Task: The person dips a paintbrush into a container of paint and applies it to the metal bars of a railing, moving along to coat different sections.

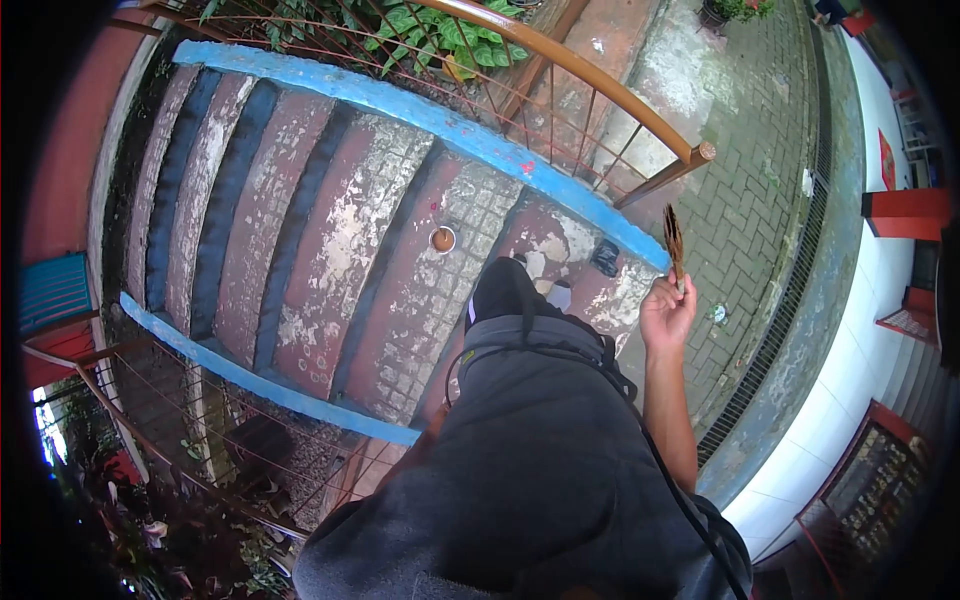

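My right hand (668, 312) is raised beside the blue stair edge, its fingers closed around the short handle of a paintbrush (674, 240). The brush points away from me, and its bristles look dark and brown. Only a sliver of my left arm (428, 438) shows beside my dark shirt; the left hand is hidden. On a step to the left of my legs stands a small cup (443, 239) with brown liquid in it. A crumpled black plastic bag (605, 258) lies on the step near my feet.
Worn red and grey steps (345, 225) run off to the left between blue-painted edges (400, 105). A brown metal handrail (590, 75) slopes along the far side, ending near my right hand. Paving bricks (745, 215) and a drain grate (790, 300) lie to the right.
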A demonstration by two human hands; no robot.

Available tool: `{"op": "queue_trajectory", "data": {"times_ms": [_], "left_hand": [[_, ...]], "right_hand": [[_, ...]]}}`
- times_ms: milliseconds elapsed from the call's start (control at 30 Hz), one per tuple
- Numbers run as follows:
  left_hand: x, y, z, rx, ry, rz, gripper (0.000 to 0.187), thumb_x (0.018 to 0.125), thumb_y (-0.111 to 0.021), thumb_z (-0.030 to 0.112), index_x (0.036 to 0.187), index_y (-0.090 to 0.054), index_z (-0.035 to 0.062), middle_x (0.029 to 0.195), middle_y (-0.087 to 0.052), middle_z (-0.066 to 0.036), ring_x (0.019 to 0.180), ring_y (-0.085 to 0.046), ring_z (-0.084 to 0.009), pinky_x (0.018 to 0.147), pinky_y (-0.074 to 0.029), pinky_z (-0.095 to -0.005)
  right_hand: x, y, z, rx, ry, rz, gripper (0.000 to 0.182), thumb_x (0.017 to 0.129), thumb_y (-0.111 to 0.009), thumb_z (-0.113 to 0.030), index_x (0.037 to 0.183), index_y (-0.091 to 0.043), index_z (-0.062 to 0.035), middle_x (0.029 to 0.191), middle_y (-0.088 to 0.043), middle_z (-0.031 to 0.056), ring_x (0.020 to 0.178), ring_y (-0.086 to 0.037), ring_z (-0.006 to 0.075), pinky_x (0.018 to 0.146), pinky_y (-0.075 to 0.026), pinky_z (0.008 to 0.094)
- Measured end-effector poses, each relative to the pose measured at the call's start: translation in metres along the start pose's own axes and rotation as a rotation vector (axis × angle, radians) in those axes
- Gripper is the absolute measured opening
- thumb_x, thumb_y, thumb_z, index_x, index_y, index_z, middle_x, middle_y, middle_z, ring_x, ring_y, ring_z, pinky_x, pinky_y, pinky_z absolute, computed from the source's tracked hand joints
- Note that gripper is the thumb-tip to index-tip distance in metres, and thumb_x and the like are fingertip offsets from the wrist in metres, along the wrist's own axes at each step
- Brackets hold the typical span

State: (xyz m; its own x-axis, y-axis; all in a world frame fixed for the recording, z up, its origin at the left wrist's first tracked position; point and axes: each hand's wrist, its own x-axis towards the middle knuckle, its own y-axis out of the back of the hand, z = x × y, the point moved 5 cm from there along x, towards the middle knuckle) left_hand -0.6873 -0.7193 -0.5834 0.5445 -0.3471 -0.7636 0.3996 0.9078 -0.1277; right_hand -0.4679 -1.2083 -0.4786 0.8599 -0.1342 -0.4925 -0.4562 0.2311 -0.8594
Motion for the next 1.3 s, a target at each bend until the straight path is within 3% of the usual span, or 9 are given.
{"op": "queue_trajectory", "data": {"times_ms": [167,200,267,400,533,667,867,1100,1300], "left_hand": [[0.037,0.028,-0.009,0.074,-0.04,0.047,0.037,0.093,-0.076,0.011,0.128,-0.068,0.0013,0.113,-0.079,-0.014,0.104,-0.077,-0.025,0.087,-0.059,-0.0386],[0.054,0.045,0.01,0.541,0.014,0.09,0.04,0.088,-0.076,0.012,0.127,-0.069,0.0031,0.112,-0.078,-0.019,0.106,-0.075,-0.0329,0.089,-0.058,-0.0431],[0.088,0.072,0.084,1.088,-0.011,0.232,0.029,0.087,-0.072,0.015,0.116,-0.072,0.0071,0.105,-0.077,-0.023,0.107,-0.074,-0.0406,0.09,-0.057,-0.0497],[0.137,0.021,0.262,0.894,-0.466,0.322,0.017,0.095,-0.073,0.018,0.105,-0.071,0.0056,0.094,-0.075,-0.018,0.087,-0.073,-0.0401,0.078,-0.056,-0.0486],[0.178,-0.139,0.327,1.004,-0.855,-0.408,0.016,0.094,-0.074,0.021,0.103,-0.075,0.0081,0.101,-0.075,-0.011,0.1,-0.069,-0.0353,0.092,-0.053,-0.0462],[0.164,-0.286,0.282,1.081,-0.605,-1.34,0.02,0.084,-0.075,0.02,0.096,-0.082,0.0061,0.088,-0.078,-0.013,0.079,-0.072,-0.0257,0.072,-0.053,-0.0452],[0.171,-0.347,0.243,1.477,-0.617,-1.638,0.013,0.077,-0.068,0.011,0.073,-0.076,0.0016,0.062,-0.065,-0.01,0.057,-0.056,-0.022,0.058,-0.044,-0.0459],[0.173,-0.359,0.223,1.482,-0.512,-1.689,0.017,0.078,-0.067,0.013,0.07,-0.072,-0.0015,0.059,-0.059,-0.01,0.056,-0.052,-0.0216,0.056,-0.041,-0.0466],[0.145,-0.363,0.221,1.35,-0.73,-1.796,0.03,0.085,-0.07,0.02,0.073,-0.066,-0.0066,0.059,-0.053,-0.014,0.058,-0.049,-0.0223,0.059,-0.041,-0.0475]], "right_hand": [[-0.001,0.013,-0.009,0.042,0.05,0.015,0.025,0.106,-0.061,-0.014,0.108,-0.058,0.0108,0.084,-0.056,0.0076,0.068,-0.051,0.0096,0.055,-0.044,0.0225],[-0.002,0.016,-0.011,0.05,0.057,-0.017,0.024,0.107,-0.06,-0.014,0.107,-0.056,0.0102,0.089,-0.056,0.0094,0.069,-0.052,0.0096,0.055,-0.045,0.0226],[-0.007,0.015,-0.012,0.049,0.061,-0.026,0.024,0.107,-0.06,-0.014,0.108,-0.056,0.0101,0.089,-0.056,0.0093,0.069,-0.052,0.0096,0.055,-0.045,0.0226],[-0.015,0.019,-0.019,0.053,0.077,-0.033,0.024,0.107,-0.06,-0.014,0.109,-0.055,0.0097,0.09,-0.055,0.0092,0.069,-0.052,0.0096,0.055,-0.045,0.0227],[-0.029,0.019,-0.031,0.071,0.119,-0.051,0.023,0.107,-0.06,-0.013,0.109,-0.054,0.0091,0.091,-0.055,0.009,0.069,-0.051,0.0095,0.055,-0.044,0.0225],[-0.05,0.023,-0.051,0.087,0.194,-0.041,0.021,0.105,-0.063,-0.012,0.107,-0.054,0.0071,0.088,-0.054,0.0072,0.069,-0.051,0.009,0.054,-0.044,0.0222],[-0.096,0.042,-0.092,0.137,0.34,-0.065,0.022,0.105,-0.064,-0.012,0.11,-0.061,0.0093,0.084,-0.06,0.0069,0.067,-0.052,0.0088,0.055,-0.044,0.0215],[-0.13,0.066,-0.11,0.19,0.485,-0.052,0.023,0.105,-0.065,-0.012,0.109,-0.06,0.0103,0.081,-0.059,0.0056,0.066,-0.051,0.0084,0.054,-0.043,0.0209],[-0.135,0.072,-0.108,0.213,0.496,-0.032,0.025,0.105,-0.066,-0.012,0.11,-0.061,0.0113,0.079,-0.057,0.0047,0.067,-0.051,0.009,0.055,-0.043,0.0211]]}}
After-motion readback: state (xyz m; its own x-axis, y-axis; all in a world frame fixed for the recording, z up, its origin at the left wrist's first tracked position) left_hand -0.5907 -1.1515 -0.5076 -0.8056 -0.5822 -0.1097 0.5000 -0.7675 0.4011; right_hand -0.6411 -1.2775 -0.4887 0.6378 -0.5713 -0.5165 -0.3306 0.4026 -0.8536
